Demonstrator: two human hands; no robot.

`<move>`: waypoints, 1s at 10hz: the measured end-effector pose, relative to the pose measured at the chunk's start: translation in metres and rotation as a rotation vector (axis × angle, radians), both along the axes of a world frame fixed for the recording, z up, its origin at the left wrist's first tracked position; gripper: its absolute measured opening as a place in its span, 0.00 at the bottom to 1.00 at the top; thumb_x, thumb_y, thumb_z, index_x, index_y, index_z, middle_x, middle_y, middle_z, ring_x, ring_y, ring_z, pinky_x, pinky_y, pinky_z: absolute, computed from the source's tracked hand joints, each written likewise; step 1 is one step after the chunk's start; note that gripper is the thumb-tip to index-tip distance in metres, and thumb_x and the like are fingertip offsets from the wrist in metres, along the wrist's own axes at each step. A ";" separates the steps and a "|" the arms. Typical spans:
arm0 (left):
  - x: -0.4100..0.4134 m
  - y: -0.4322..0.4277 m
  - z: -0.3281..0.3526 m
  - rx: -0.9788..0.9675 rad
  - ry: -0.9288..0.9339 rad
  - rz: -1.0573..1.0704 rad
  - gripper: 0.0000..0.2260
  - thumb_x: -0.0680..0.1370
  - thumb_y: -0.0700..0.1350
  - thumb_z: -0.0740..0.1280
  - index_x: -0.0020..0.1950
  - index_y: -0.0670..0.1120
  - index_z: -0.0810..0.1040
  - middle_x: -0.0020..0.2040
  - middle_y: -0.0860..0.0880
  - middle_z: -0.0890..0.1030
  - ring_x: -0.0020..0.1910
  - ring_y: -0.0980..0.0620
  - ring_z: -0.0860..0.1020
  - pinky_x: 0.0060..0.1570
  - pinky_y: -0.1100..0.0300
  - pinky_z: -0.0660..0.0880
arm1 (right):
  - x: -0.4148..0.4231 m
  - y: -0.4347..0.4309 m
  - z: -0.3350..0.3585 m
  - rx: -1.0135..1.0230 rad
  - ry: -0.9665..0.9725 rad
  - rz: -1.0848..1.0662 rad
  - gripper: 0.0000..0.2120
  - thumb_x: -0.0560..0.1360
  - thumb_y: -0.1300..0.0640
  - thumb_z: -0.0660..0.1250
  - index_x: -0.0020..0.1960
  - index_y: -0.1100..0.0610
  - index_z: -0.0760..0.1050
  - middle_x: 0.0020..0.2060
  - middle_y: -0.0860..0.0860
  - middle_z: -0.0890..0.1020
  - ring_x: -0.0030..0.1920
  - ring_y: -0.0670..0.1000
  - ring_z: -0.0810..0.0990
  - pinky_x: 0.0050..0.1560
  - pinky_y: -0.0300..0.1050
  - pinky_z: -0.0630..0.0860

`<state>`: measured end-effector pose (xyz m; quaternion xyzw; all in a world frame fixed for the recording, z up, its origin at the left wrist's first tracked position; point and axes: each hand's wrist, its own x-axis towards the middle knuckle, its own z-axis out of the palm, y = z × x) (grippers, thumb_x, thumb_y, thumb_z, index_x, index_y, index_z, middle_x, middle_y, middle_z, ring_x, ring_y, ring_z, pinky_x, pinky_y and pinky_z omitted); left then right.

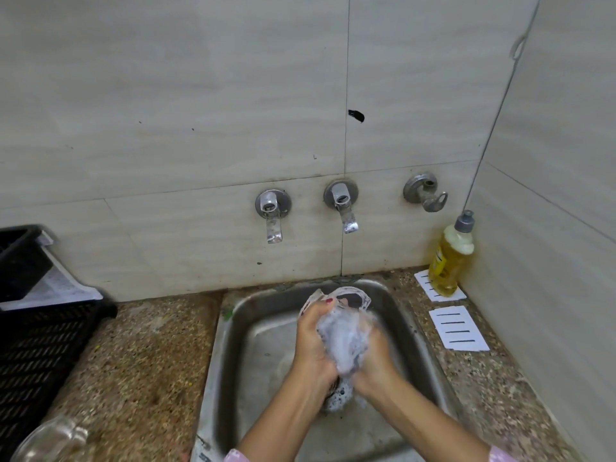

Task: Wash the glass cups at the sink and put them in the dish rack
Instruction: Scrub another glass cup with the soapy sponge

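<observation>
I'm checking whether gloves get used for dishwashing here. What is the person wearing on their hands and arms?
No gloves: the left hand and right hand are bare, as are both forearms. A left fingernail shows red nail polish. Pink sleeves with a pale pattern peek in at the bottom edge, the left sleeve and the right sleeve. No ring, watch or bracelet is visible.

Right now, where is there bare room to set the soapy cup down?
Best: the granite counter between the black dish rack and the sink, bare down to the spare glass near the front. Right of the sink is crowded: soap bottle and two white lined cards. The left hand and right hand grip the soapy cup mid-basin.
</observation>
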<state>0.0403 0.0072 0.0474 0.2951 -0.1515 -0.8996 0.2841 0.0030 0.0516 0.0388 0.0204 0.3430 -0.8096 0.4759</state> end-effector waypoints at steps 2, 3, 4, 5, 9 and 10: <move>0.003 0.006 -0.008 -0.011 0.146 0.206 0.21 0.42 0.44 0.81 0.30 0.41 0.81 0.29 0.44 0.80 0.28 0.48 0.81 0.29 0.58 0.79 | 0.002 -0.002 0.005 0.089 0.169 0.182 0.12 0.77 0.63 0.59 0.41 0.63 0.79 0.39 0.56 0.82 0.45 0.57 0.81 0.40 0.39 0.77; -0.003 0.004 -0.001 0.020 -0.003 0.112 0.07 0.64 0.45 0.68 0.31 0.41 0.76 0.26 0.45 0.76 0.26 0.48 0.77 0.33 0.62 0.76 | -0.017 0.009 -0.006 0.273 1.470 0.101 0.12 0.77 0.62 0.56 0.50 0.62 0.78 0.45 0.53 0.80 0.50 0.50 0.79 0.44 0.33 0.74; -0.007 0.004 -0.002 0.084 -0.073 0.121 0.08 0.72 0.45 0.62 0.33 0.44 0.71 0.25 0.48 0.72 0.33 0.49 0.72 0.38 0.60 0.69 | -0.028 0.011 -0.016 0.226 1.891 0.246 0.09 0.73 0.58 0.58 0.44 0.56 0.77 0.40 0.51 0.81 0.42 0.46 0.78 0.41 0.40 0.74; -0.007 0.008 -0.003 0.056 -0.058 0.124 0.10 0.75 0.45 0.62 0.36 0.42 0.75 0.25 0.47 0.77 0.28 0.50 0.78 0.30 0.63 0.75 | -0.026 0.014 -0.009 0.241 1.591 0.189 0.06 0.73 0.61 0.62 0.45 0.57 0.78 0.41 0.53 0.82 0.44 0.48 0.80 0.43 0.41 0.76; -0.010 0.004 -0.026 0.054 -0.148 0.079 0.23 0.76 0.45 0.60 0.21 0.44 0.77 0.23 0.46 0.76 0.22 0.49 0.77 0.33 0.61 0.75 | -0.024 0.013 -0.018 0.577 1.682 0.322 0.09 0.78 0.64 0.57 0.50 0.63 0.76 0.47 0.57 0.80 0.47 0.56 0.78 0.45 0.38 0.73; -0.006 0.001 -0.027 0.076 -0.154 0.064 0.15 0.74 0.47 0.61 0.31 0.41 0.77 0.28 0.42 0.76 0.29 0.43 0.77 0.41 0.54 0.73 | -0.031 0.011 -0.027 0.338 1.941 0.367 0.11 0.75 0.61 0.58 0.45 0.63 0.79 0.40 0.56 0.83 0.41 0.54 0.80 0.42 0.46 0.74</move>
